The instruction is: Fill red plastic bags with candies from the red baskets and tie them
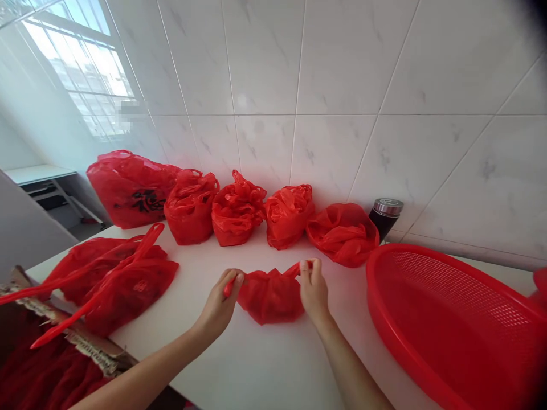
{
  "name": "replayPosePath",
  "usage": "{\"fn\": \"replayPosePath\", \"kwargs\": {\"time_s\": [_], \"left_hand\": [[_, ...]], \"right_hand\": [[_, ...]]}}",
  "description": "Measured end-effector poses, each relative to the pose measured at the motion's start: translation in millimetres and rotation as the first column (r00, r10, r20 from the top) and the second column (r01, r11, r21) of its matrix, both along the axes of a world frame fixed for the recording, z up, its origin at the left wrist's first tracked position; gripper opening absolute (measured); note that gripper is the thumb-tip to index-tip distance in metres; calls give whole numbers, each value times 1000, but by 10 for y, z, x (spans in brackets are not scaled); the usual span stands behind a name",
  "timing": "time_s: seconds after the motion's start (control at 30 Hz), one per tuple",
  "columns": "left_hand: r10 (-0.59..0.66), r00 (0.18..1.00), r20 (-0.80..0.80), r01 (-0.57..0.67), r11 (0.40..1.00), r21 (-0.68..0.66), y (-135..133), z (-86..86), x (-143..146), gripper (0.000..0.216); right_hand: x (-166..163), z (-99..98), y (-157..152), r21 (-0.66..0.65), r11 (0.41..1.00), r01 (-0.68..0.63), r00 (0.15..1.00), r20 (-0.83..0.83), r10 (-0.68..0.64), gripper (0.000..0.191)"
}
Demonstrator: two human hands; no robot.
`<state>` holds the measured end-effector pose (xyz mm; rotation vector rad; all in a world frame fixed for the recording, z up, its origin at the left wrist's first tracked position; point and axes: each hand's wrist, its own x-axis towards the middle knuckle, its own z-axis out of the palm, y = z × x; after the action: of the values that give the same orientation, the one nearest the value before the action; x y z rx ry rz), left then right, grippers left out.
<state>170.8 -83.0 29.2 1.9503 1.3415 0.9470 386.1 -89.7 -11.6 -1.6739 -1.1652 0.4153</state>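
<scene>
Between my two hands a small red plastic bag (271, 299) sits on the white table, its handles pulled out to the sides. My left hand (226, 293) is closed around the handle on the left. The handle on the right is pinched in my right hand (314, 285). Through the thin plastic the bag looks bunched and filled, but its contents cannot be made out. Behind it stands a row of red plastic bags, among them one bag (289, 216) straight back and a looser one (344, 233) to its right.
A large red plastic basket (427, 324) takes up the right side, with a black flask (386, 216) behind it. More red bags (119, 279) lie at the left beside an opened cardboard box (89, 341) holding red material. A tiled wall (337, 74) bounds the white table (256, 364).
</scene>
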Motion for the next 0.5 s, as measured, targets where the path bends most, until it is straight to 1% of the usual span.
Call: {"fn": "replayPosePath", "kwargs": {"time_s": [0.07, 0.13, 0.17, 0.23, 0.33, 0.43, 0.5], "left_hand": [[58, 996, -68, -56, 998, 31, 158, -142, 194, 39], [60, 986, -155, -54, 997, 46, 325, -254, 353, 38], [53, 979, -197, -44, 998, 50, 405, -289, 411, 36], [50, 953, -299, -40, 998, 40, 550, -322, 476, 32], [49, 896, -442, -65, 998, -20, 708, -324, 479, 32], [25, 842, -539, -86, 992, -88, 805, -337, 453, 37], [-6, 806, -591, -95, 986, -139, 859, -360, 458, 37]], "right_hand": [[-158, -67, 6, -45, 999, 1, 989, 146, 5, 32], [-237, -154, 35, -71, 997, -3, 966, 257, 21, 34], [-238, -196, 62, -83, 997, -5, 957, 287, 28, 34], [-168, -266, 139, -109, 994, -1, 951, 307, 34, 33], [47, -323, 298, -140, 990, 10, 947, 320, 36, 29], [261, -361, 462, -199, 979, 51, 932, 363, 25, 26], [353, -388, 551, -244, 965, 94, 912, 409, 15, 24]]}}
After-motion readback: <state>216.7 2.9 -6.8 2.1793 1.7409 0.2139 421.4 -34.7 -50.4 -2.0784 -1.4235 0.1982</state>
